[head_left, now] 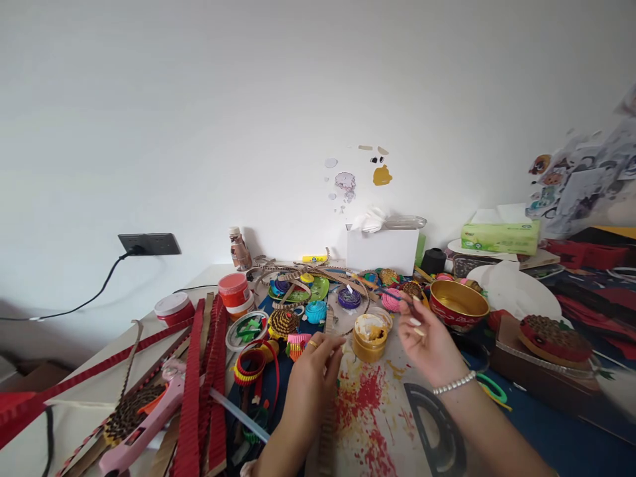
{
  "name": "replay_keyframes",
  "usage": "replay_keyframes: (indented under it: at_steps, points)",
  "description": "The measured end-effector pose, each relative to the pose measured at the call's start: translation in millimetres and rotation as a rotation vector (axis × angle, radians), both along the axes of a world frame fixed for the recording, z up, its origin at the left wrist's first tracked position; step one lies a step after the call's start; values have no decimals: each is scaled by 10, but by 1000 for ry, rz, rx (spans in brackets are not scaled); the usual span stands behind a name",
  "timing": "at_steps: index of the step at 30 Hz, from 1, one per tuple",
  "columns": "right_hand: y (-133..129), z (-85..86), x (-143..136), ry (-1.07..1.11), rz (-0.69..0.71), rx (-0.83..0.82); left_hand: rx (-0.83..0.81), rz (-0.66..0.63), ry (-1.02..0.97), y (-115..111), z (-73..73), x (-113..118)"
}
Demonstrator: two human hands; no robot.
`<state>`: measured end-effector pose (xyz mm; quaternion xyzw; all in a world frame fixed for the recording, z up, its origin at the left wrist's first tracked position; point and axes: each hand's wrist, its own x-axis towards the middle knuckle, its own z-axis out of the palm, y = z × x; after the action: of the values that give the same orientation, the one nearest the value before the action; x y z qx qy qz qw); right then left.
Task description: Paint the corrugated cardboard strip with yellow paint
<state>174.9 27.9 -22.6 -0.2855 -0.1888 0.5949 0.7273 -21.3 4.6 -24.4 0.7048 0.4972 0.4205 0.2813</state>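
My left hand (314,374) is closed, its fingers bent down over a narrow corrugated cardboard strip (326,430) that runs beneath it; the exact grip is partly hidden. In my right hand (430,341) is a thin paintbrush (390,293), its blue handle pinched between thumb and fingers and slanting up to the left. Between the hands stands an open jar of golden-yellow paint (370,339), with paint smeared on its rim. Under all this lies a pale board (392,424) stained with red and yellow.
Red corrugated strips (191,391) and a pink glue gun (149,424) lie left. Coiled paper pieces (284,323) and red paint tubs (233,290) stand behind. To the right are a red-gold bowl (460,305), a brown box (541,371) and a tissue pack (499,235).
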Motion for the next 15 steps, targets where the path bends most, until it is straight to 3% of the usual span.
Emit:
replay_keyframes:
  at_steps: [7,15]
  points:
    - [-392,11,-544,233,167,-151,-69,-131,-157,-73,-2,63]
    - [-591,-35,-758,334,235,-270,-216,-175,-447,-124,-21,173]
